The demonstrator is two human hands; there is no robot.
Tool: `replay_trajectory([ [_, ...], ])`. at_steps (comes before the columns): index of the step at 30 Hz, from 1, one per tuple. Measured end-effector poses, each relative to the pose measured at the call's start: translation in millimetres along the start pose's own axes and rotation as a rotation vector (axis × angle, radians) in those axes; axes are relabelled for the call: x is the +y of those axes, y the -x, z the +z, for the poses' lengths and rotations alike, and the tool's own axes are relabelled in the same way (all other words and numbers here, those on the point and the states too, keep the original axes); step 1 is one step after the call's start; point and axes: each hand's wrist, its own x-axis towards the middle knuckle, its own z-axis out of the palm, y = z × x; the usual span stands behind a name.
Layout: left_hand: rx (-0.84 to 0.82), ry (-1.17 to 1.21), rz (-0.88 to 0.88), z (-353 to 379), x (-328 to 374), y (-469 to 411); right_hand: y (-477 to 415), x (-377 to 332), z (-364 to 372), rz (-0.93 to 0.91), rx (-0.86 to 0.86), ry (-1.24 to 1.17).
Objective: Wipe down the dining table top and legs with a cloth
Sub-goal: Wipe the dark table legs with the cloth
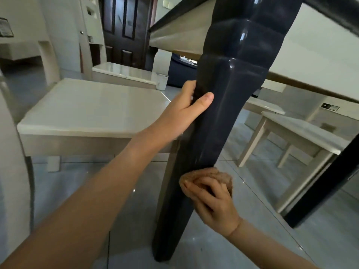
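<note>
Gripping table leg, left hand curled round it; right hand grip pressing bunched cloth against leg

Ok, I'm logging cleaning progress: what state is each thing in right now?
table leg, standing on the floor, glossy, held high and wiped lower down.
left hand, curled round the table leg.
right hand, pressing the cloth against the table leg.
cloth, bunched under the right hand's fingers.
chair, upright beside the table leg.
door, closed.
</note>
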Motion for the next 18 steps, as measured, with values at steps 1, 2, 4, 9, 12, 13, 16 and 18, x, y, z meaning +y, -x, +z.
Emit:
replay_trajectory([
  [1, 0.001, -0.003, -0.001, 0, 0, -1, -4, -6, 1, 0.036, 0.066, -0.033],
  [2, 0.01, -0.003, 0.0, 0, -1, -2, -16, -13, 1, 0.092, 0.181, -0.055],
  [4, 0.024, 0.001, 0.008, 1, -3, -3, -53, -26, -4, 0.293, 0.507, -0.099],
  [9, -0.009, 0.039, -0.009, 0, -1, -1, -59, -71, 42, 0.672, 0.795, -0.236],
  [12, -0.005, 0.041, 0.002, -2, 2, 1, -4, -111, 79, 0.871, 0.652, -0.306],
  [13, -0.007, 0.033, -0.004, -2, 3, 1, 2, -116, 83, 0.901, 0.686, -0.315],
  [16, -0.011, 0.04, -0.031, -3, 3, 1, -29, -104, 71, 0.949, 0.865, -0.333],
  [18, -0.001, 0.048, -0.031, -2, 3, 2, -59, -90, 52, 0.936, 0.967, -0.259],
])
